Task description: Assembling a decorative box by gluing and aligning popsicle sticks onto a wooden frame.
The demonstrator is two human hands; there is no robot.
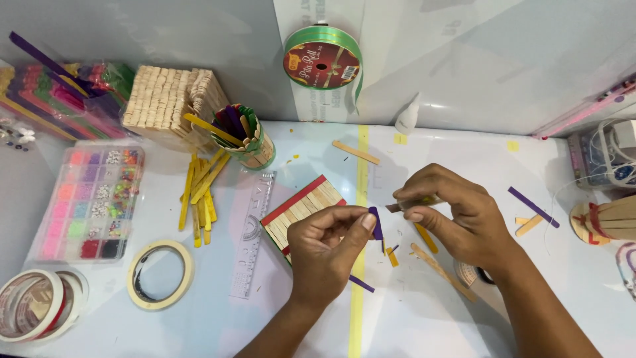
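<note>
My left hand [326, 246] pinches a short purple stick piece [375, 222] between thumb and fingers at the middle of the table. My right hand [457, 215] is closed on a thin tool or stick [397, 207] whose tip points at the purple piece. Under my left hand lies a flat panel of wooden sticks with a red edge [301, 209]. Small cut bits, yellow [392, 256] and purple [361, 284], lie below the hands.
Loose yellow sticks [201, 192], a cup of coloured sticks [244, 136], a clear ruler [253, 232], tape rolls [160, 274], a bead box [93, 199], a green ribbon spool [322, 63], a glue bottle [407, 116], a purple stick [533, 207], a stick-built object [606, 220].
</note>
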